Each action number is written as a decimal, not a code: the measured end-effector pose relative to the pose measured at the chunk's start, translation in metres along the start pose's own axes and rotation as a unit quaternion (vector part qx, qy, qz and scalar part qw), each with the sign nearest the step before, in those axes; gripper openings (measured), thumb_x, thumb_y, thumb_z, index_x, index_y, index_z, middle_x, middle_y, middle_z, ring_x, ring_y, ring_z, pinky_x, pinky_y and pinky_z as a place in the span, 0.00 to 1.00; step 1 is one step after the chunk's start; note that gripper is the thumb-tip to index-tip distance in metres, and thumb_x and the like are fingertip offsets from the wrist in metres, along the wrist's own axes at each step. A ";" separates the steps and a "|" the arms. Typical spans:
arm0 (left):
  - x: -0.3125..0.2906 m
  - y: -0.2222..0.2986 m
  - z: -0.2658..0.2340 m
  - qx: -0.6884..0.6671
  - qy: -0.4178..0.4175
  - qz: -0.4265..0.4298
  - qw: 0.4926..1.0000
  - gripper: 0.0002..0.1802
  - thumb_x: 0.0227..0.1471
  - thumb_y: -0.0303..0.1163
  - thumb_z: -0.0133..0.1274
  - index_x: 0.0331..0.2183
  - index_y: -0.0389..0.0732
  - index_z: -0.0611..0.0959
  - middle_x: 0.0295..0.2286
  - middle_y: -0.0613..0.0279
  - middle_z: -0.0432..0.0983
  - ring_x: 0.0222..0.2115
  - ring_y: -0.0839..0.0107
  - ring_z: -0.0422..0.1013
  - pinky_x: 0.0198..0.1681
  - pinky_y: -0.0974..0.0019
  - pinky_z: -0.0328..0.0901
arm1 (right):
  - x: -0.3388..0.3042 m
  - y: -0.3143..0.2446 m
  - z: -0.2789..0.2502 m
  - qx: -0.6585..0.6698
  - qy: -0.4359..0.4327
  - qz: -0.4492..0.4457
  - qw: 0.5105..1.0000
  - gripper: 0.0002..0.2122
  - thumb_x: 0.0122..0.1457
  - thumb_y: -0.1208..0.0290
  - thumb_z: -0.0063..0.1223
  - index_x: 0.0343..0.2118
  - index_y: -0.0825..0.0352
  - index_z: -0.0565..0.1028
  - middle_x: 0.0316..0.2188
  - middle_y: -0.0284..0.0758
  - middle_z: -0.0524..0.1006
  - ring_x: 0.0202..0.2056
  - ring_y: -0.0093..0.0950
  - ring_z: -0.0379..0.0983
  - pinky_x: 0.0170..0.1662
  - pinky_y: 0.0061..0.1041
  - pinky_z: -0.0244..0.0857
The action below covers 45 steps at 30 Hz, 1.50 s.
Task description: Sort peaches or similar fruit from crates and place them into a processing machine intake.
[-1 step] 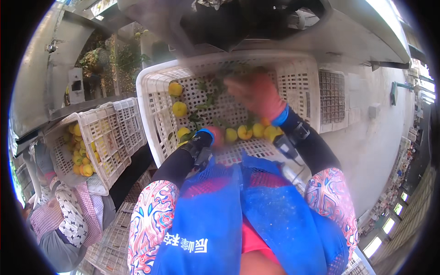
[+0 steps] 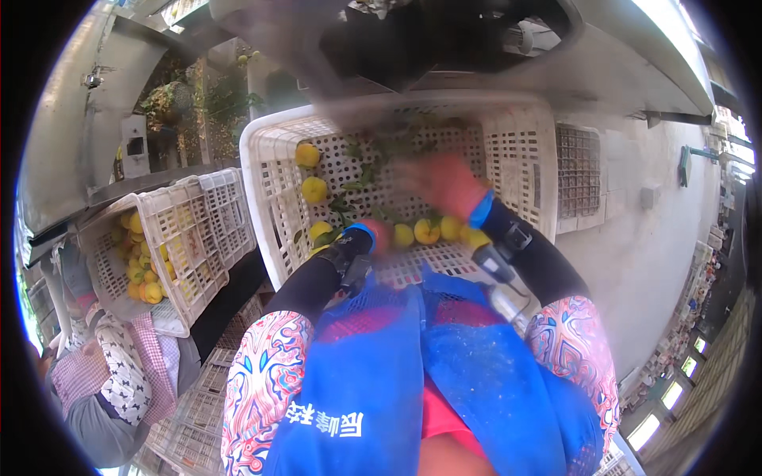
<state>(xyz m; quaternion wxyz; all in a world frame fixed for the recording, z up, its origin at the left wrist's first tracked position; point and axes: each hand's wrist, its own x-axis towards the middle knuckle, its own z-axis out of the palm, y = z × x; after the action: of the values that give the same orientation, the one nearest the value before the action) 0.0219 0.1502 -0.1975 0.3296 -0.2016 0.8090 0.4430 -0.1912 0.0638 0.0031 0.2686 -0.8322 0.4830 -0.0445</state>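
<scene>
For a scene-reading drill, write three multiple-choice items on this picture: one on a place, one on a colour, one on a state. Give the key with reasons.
1. Where does the second crate with fruit stand?
A. to the person's left
B. to the person's right
C. on top of the near crate

2. What colour are the fruits in the near crate?
A. red
B. yellow
C. purple

3. How does the right hand show?
A. sharp and still, resting on the rim
B. blurred, inside the crate
C. out of view

Key: 1 A, it sits at the picture's left, beside another person. 2 B, all are yellow among green leaves. 3 B, it is smeared above the row of fruit, while the left hand lies low by the fruit.
</scene>
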 end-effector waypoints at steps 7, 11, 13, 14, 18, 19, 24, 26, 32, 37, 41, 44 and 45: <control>-0.040 0.019 -0.040 -0.091 0.093 -0.143 0.981 0.18 0.48 0.42 0.61 0.38 0.39 0.85 0.36 0.54 0.82 0.36 0.57 0.80 0.41 0.52 0.74 | -0.044 0.041 0.164 -0.043 -0.401 0.097 0.910 0.35 0.43 0.41 0.66 0.48 0.67 0.79 0.45 0.50 0.82 0.47 0.47 0.79 0.52 0.43 0.72; -0.080 -0.006 -0.045 -0.399 0.241 -0.122 0.876 0.22 0.52 0.42 0.60 0.44 0.38 0.83 0.41 0.53 0.81 0.40 0.57 0.79 0.44 0.53 0.74 | -0.044 0.040 0.152 0.063 -0.312 0.129 0.939 0.33 0.45 0.48 0.69 0.50 0.68 0.79 0.44 0.45 0.83 0.45 0.42 0.81 0.52 0.41 0.73; -0.100 -0.005 -0.057 -0.622 0.291 -0.051 0.725 0.23 0.54 0.42 0.59 0.47 0.37 0.82 0.43 0.53 0.81 0.41 0.58 0.79 0.46 0.53 0.75 | -0.047 0.057 0.132 0.176 -0.230 0.153 0.945 0.33 0.47 0.53 0.69 0.54 0.67 0.76 0.45 0.43 0.83 0.46 0.38 0.80 0.52 0.39 0.72; -0.106 -0.004 -0.066 -0.710 0.293 0.004 0.640 0.24 0.55 0.42 0.59 0.48 0.36 0.81 0.44 0.53 0.80 0.42 0.58 0.79 0.47 0.53 0.75 | -0.042 0.056 0.105 0.256 -0.209 0.174 0.928 0.34 0.47 0.55 0.70 0.57 0.66 0.74 0.46 0.42 0.82 0.46 0.37 0.80 0.53 0.38 0.72; -0.144 0.039 -0.107 -0.851 0.252 0.227 0.402 0.26 0.61 0.42 0.54 0.54 0.34 0.78 0.49 0.51 0.78 0.46 0.57 0.78 0.49 0.54 0.75 | -0.020 0.010 -0.026 0.416 -0.175 0.131 0.883 0.39 0.48 0.61 0.71 0.65 0.62 0.68 0.51 0.40 0.80 0.48 0.32 0.79 0.55 0.35 0.71; -0.155 0.058 -0.115 -0.860 0.231 0.295 0.347 0.25 0.64 0.41 0.50 0.55 0.34 0.76 0.51 0.50 0.77 0.47 0.55 0.77 0.50 0.54 0.75 | -0.013 0.007 -0.035 0.273 -0.142 0.062 0.949 0.41 0.48 0.60 0.71 0.66 0.63 0.66 0.51 0.42 0.80 0.50 0.36 0.78 0.56 0.35 0.70; -0.160 0.072 -0.102 -0.839 0.273 0.324 0.342 0.34 0.58 0.47 0.58 0.59 0.37 0.74 0.52 0.48 0.77 0.45 0.53 0.78 0.45 0.53 0.77 | -0.011 -0.060 -0.081 0.161 0.098 0.066 0.980 0.47 0.44 0.56 0.72 0.68 0.64 0.62 0.58 0.48 0.75 0.59 0.43 0.73 0.60 0.35 0.67; -0.163 0.075 -0.107 -0.833 0.251 0.393 0.296 0.36 0.57 0.48 0.60 0.60 0.38 0.73 0.52 0.49 0.76 0.44 0.54 0.79 0.44 0.53 0.77 | -0.016 -0.072 -0.080 0.247 0.207 0.070 0.944 0.48 0.43 0.55 0.73 0.68 0.64 0.62 0.61 0.48 0.72 0.61 0.43 0.70 0.61 0.35 0.65; -0.168 0.093 -0.119 -0.802 0.280 0.461 0.258 0.42 0.55 0.51 0.60 0.63 0.39 0.69 0.55 0.50 0.73 0.48 0.55 0.76 0.43 0.54 0.77 | -0.033 -0.095 -0.049 0.207 0.353 0.057 0.911 0.47 0.41 0.60 0.76 0.66 0.67 0.64 0.62 0.50 0.69 0.63 0.46 0.67 0.63 0.38 0.63; -0.169 0.087 -0.124 -0.799 0.231 0.507 0.225 0.43 0.55 0.53 0.60 0.63 0.38 0.68 0.56 0.50 0.72 0.50 0.56 0.75 0.49 0.53 0.75 | -0.021 -0.101 -0.074 0.191 0.329 0.030 0.924 0.44 0.42 0.67 0.76 0.64 0.71 0.65 0.61 0.52 0.70 0.62 0.49 0.67 0.63 0.39 0.64; -0.188 0.092 -0.144 -0.774 0.253 0.519 0.258 0.44 0.55 0.55 0.59 0.64 0.38 0.68 0.56 0.50 0.72 0.51 0.54 0.74 0.54 0.51 0.72 | 0.006 -0.094 -0.095 0.129 0.435 -0.042 0.890 0.44 0.43 0.65 0.76 0.64 0.72 0.65 0.60 0.52 0.70 0.60 0.49 0.68 0.62 0.42 0.64; -0.206 0.104 -0.163 -0.771 0.294 0.490 0.282 0.42 0.57 0.58 0.57 0.64 0.42 0.69 0.56 0.51 0.72 0.51 0.53 0.74 0.56 0.51 0.71 | 0.032 -0.079 -0.094 0.043 0.482 -0.041 0.874 0.41 0.47 0.62 0.74 0.63 0.71 0.66 0.60 0.53 0.70 0.58 0.50 0.70 0.61 0.43 0.65; -0.210 0.105 -0.168 -0.779 0.313 0.462 0.286 0.41 0.58 0.59 0.56 0.63 0.43 0.69 0.56 0.52 0.73 0.51 0.53 0.74 0.55 0.51 0.71 | 0.039 -0.077 -0.095 0.016 0.499 -0.040 0.866 0.38 0.48 0.62 0.73 0.61 0.71 0.68 0.58 0.53 0.72 0.56 0.50 0.71 0.60 0.44 0.65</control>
<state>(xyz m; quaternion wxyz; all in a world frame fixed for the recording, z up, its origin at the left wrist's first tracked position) 0.0445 0.0700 0.0790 -0.5206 -0.0790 0.0825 0.8461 -0.1422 0.0228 0.1140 0.0028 -0.7136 0.5178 -0.4719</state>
